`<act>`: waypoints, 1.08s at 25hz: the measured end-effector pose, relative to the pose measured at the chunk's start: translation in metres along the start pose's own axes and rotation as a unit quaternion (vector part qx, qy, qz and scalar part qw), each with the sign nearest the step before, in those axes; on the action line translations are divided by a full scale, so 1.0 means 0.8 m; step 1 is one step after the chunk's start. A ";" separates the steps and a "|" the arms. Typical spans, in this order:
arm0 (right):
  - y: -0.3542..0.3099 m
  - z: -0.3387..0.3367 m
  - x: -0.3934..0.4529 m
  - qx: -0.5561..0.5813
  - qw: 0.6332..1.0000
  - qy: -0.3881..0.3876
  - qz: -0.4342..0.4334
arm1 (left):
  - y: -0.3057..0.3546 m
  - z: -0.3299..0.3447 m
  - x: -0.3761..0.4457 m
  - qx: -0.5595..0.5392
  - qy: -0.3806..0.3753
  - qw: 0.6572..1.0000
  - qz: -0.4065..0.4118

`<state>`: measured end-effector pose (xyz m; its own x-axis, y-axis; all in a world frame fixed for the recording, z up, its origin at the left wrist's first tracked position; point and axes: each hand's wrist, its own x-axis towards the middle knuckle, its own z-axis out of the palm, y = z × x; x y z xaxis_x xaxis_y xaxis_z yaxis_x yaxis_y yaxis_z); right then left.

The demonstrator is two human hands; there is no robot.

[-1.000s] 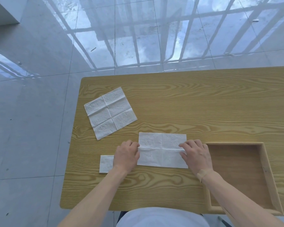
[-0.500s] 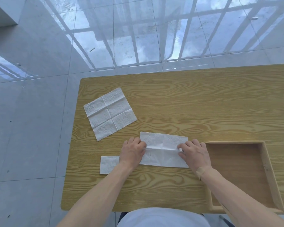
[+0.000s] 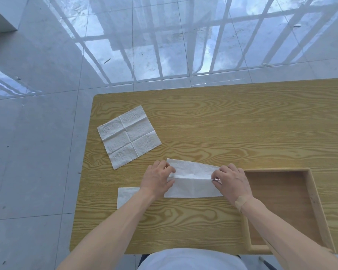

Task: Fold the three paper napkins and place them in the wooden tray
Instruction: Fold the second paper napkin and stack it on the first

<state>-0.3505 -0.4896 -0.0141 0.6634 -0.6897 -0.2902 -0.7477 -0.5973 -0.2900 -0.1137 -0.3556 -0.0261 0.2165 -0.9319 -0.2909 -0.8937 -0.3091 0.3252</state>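
A white paper napkin (image 3: 193, 182) lies in front of me on the wooden table (image 3: 222, 123), its far half lifted toward me along a middle crease. My left hand (image 3: 157, 178) pinches its left end and my right hand (image 3: 231, 183) pinches its right end. A second napkin (image 3: 128, 136) lies unfolded and flat at the table's left. A third napkin (image 3: 126, 196), folded into a strip, pokes out from under my left forearm. The wooden tray (image 3: 313, 203) sits at the right, nothing in it, with my right forearm over its near corner.
The table's left edge runs close to the flat napkin, and its far half is bare wood. Beyond the table lies a glossy tiled floor (image 3: 144, 45) with window reflections. My white shirt (image 3: 191, 260) shows at the bottom edge.
Both hands went from pressing flat on the middle napkin to pinching its ends, and its far half has come up and is tipping toward me.
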 end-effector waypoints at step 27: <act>-0.030 0.026 -0.034 -0.038 0.995 0.083 -0.047 | -0.032 0.011 -0.057 0.014 0.120 0.990 0.070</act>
<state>-0.3500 -0.4476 -0.0181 0.7217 -0.6835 -0.1093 -0.6868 -0.6874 -0.2363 -0.1043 -0.3034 -0.0285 0.1741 -0.9845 -0.0225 -0.9313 -0.1720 0.3210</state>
